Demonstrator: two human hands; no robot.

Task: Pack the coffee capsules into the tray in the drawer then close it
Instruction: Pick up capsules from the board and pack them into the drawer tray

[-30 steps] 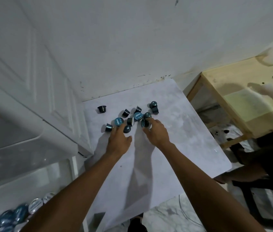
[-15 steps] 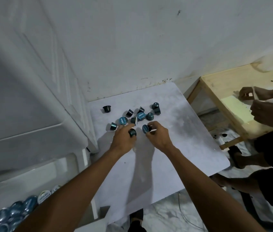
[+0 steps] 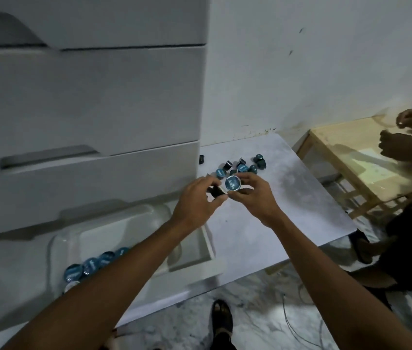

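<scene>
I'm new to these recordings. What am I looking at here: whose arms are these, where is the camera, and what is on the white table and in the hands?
There is no machine here. A person wears a wide-angle camera on the head, so every picture looks forward and down along their own two arms. The left hand pinches a dark capsule that is tipped on its side. The right hand holds another capsule with its blue foil lid facing the camera. Both are held over the white table, where more loose capsules lie in a cluster. At lower left, an open drawer holds a clear tray with a row of packed capsules. At the right edge, another person's hands are busy at a wooden table.
</scene>
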